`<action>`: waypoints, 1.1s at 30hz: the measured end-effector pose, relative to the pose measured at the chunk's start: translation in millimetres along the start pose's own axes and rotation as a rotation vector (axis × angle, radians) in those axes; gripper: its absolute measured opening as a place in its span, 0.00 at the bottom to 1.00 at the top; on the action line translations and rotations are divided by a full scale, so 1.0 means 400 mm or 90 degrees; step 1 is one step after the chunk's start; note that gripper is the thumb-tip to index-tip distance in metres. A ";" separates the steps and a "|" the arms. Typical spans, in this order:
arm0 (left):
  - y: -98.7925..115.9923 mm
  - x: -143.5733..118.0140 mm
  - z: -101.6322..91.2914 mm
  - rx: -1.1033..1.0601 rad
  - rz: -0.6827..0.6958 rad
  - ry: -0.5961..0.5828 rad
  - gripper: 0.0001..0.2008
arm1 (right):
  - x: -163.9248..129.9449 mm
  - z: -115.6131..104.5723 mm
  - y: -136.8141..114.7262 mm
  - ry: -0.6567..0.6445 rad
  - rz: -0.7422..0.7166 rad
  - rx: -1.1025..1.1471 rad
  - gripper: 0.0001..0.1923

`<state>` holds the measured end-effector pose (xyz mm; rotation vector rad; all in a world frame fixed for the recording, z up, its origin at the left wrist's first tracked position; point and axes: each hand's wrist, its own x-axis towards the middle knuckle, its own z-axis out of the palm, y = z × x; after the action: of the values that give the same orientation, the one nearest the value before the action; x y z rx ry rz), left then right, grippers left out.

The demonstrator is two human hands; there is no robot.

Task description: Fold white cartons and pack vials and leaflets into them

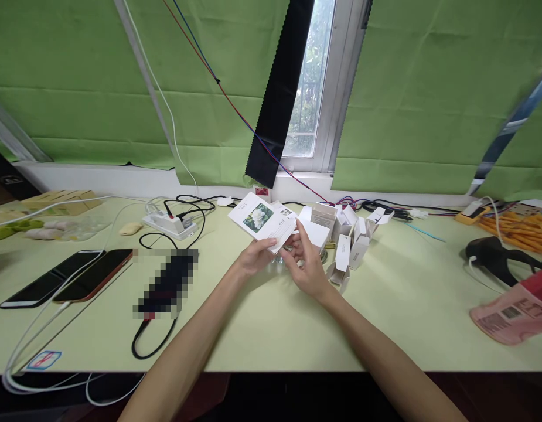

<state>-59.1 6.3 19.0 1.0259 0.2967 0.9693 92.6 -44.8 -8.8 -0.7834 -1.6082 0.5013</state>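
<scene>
Fingers of the left hand [256, 256] pinch a white flower-printed carton [262, 222] just left of the box pile [347, 234], the right hand [309, 264] loosely curled beside it, touching.

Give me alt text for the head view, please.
Both hands hold a flat white carton with a flower picture over a pale green table: left hand underneath, right hand beside it. Small white boxes lie behind; two phones lie left.

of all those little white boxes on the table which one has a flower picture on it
The flat white box held in the left hand; the other small white boxes, heaped beyond the right hand, show plain white faces.
</scene>
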 end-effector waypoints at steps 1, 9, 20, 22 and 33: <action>0.000 0.000 0.000 0.002 0.002 -0.003 0.32 | 0.000 0.000 0.001 0.000 0.000 -0.002 0.37; -0.002 0.001 -0.003 0.013 -0.008 -0.003 0.34 | 0.000 -0.001 -0.004 -0.001 0.012 -0.005 0.37; -0.004 0.001 -0.001 0.019 -0.004 -0.005 0.31 | 0.002 -0.001 -0.007 0.008 0.019 -0.006 0.36; -0.005 0.002 -0.003 0.010 -0.009 -0.004 0.31 | 0.002 -0.001 -0.011 0.009 0.029 -0.002 0.36; -0.009 0.003 -0.008 -0.039 -0.011 -0.014 0.32 | 0.001 0.003 -0.018 0.064 0.017 0.014 0.34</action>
<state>-58.5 8.7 14.8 0.9767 0.2555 0.9457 89.9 -49.3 -3.8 -0.8028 -1.4991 0.4909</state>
